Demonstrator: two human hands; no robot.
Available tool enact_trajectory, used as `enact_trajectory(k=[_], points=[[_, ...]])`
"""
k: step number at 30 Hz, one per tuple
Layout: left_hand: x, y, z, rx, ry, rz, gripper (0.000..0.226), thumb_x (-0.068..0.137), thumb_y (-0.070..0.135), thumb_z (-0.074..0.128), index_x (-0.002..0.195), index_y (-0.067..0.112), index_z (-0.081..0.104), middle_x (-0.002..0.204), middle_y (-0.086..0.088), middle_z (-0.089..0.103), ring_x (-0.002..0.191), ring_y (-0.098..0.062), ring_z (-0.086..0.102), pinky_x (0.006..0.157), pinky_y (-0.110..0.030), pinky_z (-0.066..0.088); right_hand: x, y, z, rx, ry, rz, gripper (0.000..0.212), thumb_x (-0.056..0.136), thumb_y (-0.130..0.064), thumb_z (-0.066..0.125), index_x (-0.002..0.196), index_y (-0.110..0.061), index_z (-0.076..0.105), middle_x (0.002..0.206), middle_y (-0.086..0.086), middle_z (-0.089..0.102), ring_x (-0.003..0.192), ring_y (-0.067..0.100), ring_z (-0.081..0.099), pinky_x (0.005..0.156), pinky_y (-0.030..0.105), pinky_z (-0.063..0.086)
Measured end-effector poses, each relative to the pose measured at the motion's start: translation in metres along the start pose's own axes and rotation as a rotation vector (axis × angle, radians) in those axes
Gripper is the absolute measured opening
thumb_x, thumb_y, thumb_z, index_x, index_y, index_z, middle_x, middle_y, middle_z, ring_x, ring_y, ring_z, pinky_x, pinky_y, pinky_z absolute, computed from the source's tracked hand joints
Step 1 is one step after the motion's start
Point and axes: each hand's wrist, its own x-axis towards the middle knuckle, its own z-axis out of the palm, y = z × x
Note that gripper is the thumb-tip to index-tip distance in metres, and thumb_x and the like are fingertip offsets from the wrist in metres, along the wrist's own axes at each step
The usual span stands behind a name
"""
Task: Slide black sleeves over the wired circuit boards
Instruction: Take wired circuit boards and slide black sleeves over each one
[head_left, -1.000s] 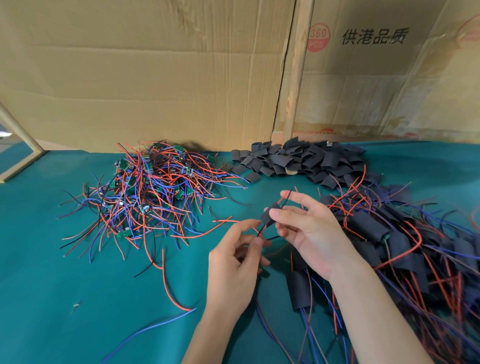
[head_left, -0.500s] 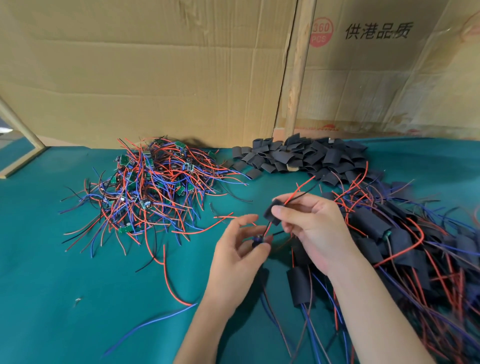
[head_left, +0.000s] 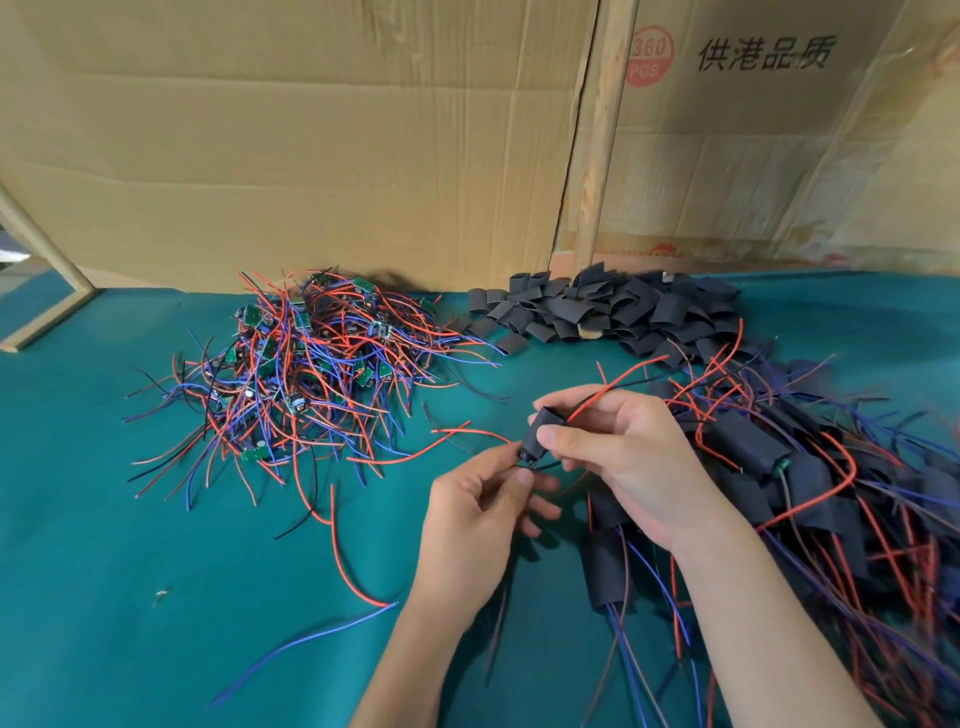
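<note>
My right hand (head_left: 623, 457) pinches a black sleeve (head_left: 540, 434) between thumb and fingers; red and black wires stick out of its top toward the upper right. Just below it, my left hand (head_left: 478, 514) pinches the lower end of the wired circuit board (head_left: 525, 460), which sits mostly hidden inside the sleeve. A tangled heap of bare wired boards (head_left: 301, 364) lies at the left. Loose empty sleeves are piled (head_left: 608, 312) at the back centre. Sleeved boards with trailing wires are heaped (head_left: 810, 478) at the right.
The green table cover (head_left: 130, 571) lies under everything. Cardboard sheets (head_left: 311, 145) and a wooden post (head_left: 597, 156) stand behind the piles. A wooden frame corner (head_left: 41, 291) shows at far left. Loose red and blue wires (head_left: 343, 551) trail near my left wrist.
The sleeve has slid further down over the board, and my two hands have closed together. The red and black wires now stick out longer above the sleeve.
</note>
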Motion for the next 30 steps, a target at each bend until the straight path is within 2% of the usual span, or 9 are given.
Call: enact_trajectory(k=[5,11,15,17,21,23,25,27,30], points=[[-0.001,0.004,0.001,-0.051,-0.006,-0.017,0.038,0.101,0.000,0.053,0.133,0.019,0.050,0.085,-0.009,0.077,0.059,-0.018,0.066,0.053,-0.022,0.047,-0.003,-0.004,-0.004,0.035,-0.076,0.069,0.031,0.070,-0.007,0.086,0.100,-0.006,0.077,0.094,0.021,0.075,0.066,0.018,0.062,0.064,0.026,0.051],[-0.001,0.006,-0.001,-0.083,0.007,-0.033,0.025,0.100,0.009,0.059,0.123,0.018,0.055,0.074,-0.014,0.074,0.050,-0.021,0.063,0.045,-0.022,0.043,-0.006,-0.007,0.006,-0.007,-0.150,0.165,0.036,0.077,-0.014,0.075,0.113,-0.007,0.074,0.101,0.021,0.076,0.073,0.021,0.058,0.063,0.025,0.049],[-0.001,0.005,0.004,-0.056,0.078,-0.054,0.009,0.100,0.020,0.061,0.108,0.019,0.059,0.070,-0.015,0.072,0.047,-0.022,0.062,0.043,-0.022,0.042,-0.012,-0.015,0.017,-0.071,-0.172,0.173,0.027,0.088,-0.003,0.072,0.115,-0.009,0.072,0.101,0.018,0.077,0.086,0.027,0.065,0.075,0.039,0.047],[-0.002,0.005,0.007,-0.028,0.071,-0.052,0.010,0.099,0.027,0.063,0.105,0.020,0.059,0.069,-0.015,0.072,0.048,-0.022,0.063,0.044,-0.022,0.042,-0.014,-0.021,0.019,-0.067,-0.106,0.163,0.025,0.093,0.004,0.063,0.115,-0.005,0.070,0.094,0.018,0.076,0.079,0.026,0.065,0.068,0.035,0.049],[-0.003,0.011,0.006,-0.115,-0.014,-0.092,0.043,0.091,0.051,0.053,0.112,0.014,0.062,0.073,-0.011,0.072,0.058,-0.022,0.066,0.052,-0.023,0.045,-0.026,-0.060,-0.009,-0.136,0.147,0.110,0.024,0.091,0.001,0.062,0.112,-0.007,0.070,0.083,0.017,0.077,0.058,0.019,0.065,0.044,0.021,0.045],[-0.001,0.010,0.005,-0.109,0.012,-0.097,0.034,0.095,0.041,0.052,0.110,0.012,0.063,0.074,-0.011,0.071,0.061,-0.022,0.067,0.055,-0.024,0.046,-0.034,-0.088,-0.038,-0.361,0.195,0.101,0.028,0.078,-0.022,0.074,0.106,-0.017,0.075,0.079,0.015,0.078,0.053,0.018,0.068,0.035,0.020,0.038],[-0.001,0.006,0.005,-0.052,0.050,-0.082,0.012,0.100,0.020,0.057,0.107,0.012,0.063,0.075,-0.011,0.072,0.061,-0.020,0.067,0.058,-0.026,0.048,-0.040,-0.115,-0.062,-0.820,0.229,0.131,0.047,0.057,-0.061,0.075,0.101,-0.043,0.074,0.077,-0.002,0.079,0.050,0.012,0.068,0.036,0.018,0.040],[-0.001,0.003,0.007,0.011,0.069,-0.060,0.013,0.099,0.005,0.056,0.105,0.013,0.063,0.075,-0.010,0.072,0.061,-0.020,0.067,0.059,-0.026,0.049,-0.038,-0.127,-0.092,-1.257,0.215,0.210,0.068,0.042,-0.100,0.061,0.096,-0.059,0.068,0.072,-0.021,0.075,0.056,0.009,0.067,0.054,0.026,0.055],[0.000,0.000,0.008,0.071,0.087,-0.037,0.023,0.095,-0.001,0.052,0.103,0.017,0.063,0.074,-0.007,0.072,0.060,-0.018,0.068,0.059,-0.025,0.049,-0.026,-0.129,-0.135,-1.481,0.337,0.173,0.086,0.032,-0.113,0.041,0.072,-0.042,0.070,0.074,-0.016,0.075,0.082,0.023,0.073,0.087,0.046,0.059]])
